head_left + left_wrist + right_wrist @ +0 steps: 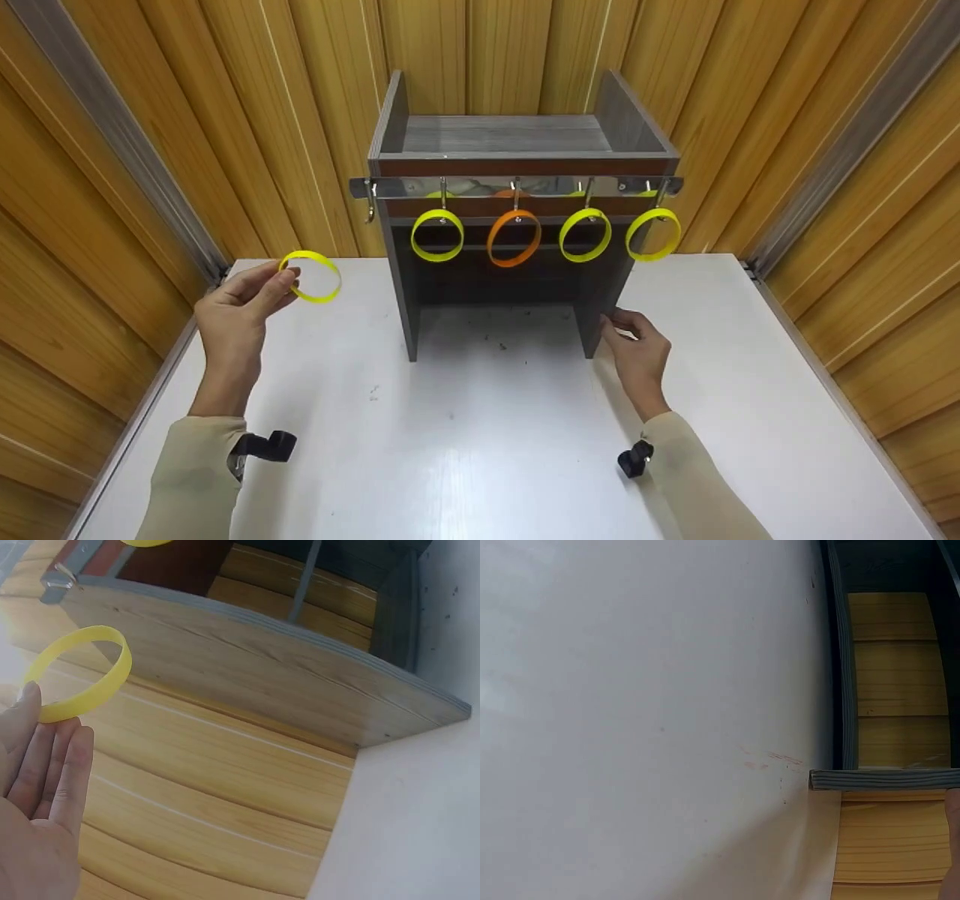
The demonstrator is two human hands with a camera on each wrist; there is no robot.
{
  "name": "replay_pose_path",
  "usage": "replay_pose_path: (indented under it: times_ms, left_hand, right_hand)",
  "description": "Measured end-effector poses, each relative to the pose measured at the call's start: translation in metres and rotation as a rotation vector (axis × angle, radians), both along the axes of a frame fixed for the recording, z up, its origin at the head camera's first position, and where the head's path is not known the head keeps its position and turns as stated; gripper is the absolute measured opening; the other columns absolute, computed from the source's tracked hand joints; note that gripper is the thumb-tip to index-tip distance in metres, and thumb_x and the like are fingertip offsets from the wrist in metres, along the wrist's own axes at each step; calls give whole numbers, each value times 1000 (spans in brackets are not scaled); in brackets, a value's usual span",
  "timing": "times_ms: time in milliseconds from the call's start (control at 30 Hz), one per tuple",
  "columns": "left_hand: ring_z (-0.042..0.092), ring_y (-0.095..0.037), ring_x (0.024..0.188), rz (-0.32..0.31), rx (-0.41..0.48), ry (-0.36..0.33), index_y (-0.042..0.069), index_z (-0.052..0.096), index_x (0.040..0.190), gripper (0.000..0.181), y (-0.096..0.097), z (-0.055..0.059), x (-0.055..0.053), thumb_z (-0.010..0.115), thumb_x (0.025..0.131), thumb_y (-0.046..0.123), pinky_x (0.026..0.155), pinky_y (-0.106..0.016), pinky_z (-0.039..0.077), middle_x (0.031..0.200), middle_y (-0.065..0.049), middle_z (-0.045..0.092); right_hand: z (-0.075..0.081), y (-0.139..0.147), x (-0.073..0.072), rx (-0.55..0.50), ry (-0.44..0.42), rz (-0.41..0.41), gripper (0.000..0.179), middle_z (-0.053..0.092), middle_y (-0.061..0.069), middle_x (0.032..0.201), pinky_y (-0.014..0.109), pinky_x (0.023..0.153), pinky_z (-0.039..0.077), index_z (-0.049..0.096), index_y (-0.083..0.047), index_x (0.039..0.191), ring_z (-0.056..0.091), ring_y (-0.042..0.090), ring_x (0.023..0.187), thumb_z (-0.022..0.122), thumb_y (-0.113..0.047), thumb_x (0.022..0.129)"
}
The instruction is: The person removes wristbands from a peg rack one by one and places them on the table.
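Observation:
My left hand (236, 315) pinches a thin yellow ring (335, 283) between thumb and fingers, off to the left of a grey wood-grain shelf unit (525, 156). In the left wrist view the yellow ring (112, 686) stands tilted above the fingertips, beside the unit's side panel (225, 667). My right hand (641, 352) is at the lower right side panel (600, 300), fingertips against its outer face, fingers loosely bent. Only a sliver of the right hand (952, 847) shows in the right wrist view.
A metal hook rail (480, 186) crosses the unit's front. Yellow rings (413, 238) and one orange ring (490, 244) hang from its hooks; the leftmost hook (370, 202) is bare. Beneath is a white table (450, 450); wood-plank walls (502, 52) stand behind and at both sides.

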State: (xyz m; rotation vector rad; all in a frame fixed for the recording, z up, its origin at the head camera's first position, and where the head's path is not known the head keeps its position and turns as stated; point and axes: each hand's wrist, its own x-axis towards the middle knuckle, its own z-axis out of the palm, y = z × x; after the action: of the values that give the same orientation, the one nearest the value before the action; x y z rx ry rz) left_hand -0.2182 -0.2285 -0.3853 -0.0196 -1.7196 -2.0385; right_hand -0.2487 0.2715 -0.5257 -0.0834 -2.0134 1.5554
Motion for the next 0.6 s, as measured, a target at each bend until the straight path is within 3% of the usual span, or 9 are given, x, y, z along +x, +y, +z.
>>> replay_pose_path:
  times_ms: [167,600]
  left_hand:
    - [78,-19,96,13,9,-67,-10,74,120,32,-8,-18,-2,83,92,4,88,-31,62,106,-9,79]
    - [78,-16,95,56,65,-233,-8,73,125,40,-23,-60,-18,86,91,9,88,-28,62,105,-4,79]
  right_hand:
    - [0,-1,0,-1,-2,-17,15,74,24,107,15,80,60,75,10,107,70,6,93,76,8,93]
    - [0,0,1,-16,18,8,13,76,14,104,23,82,63,77,3,104,73,12,94,80,4,92]
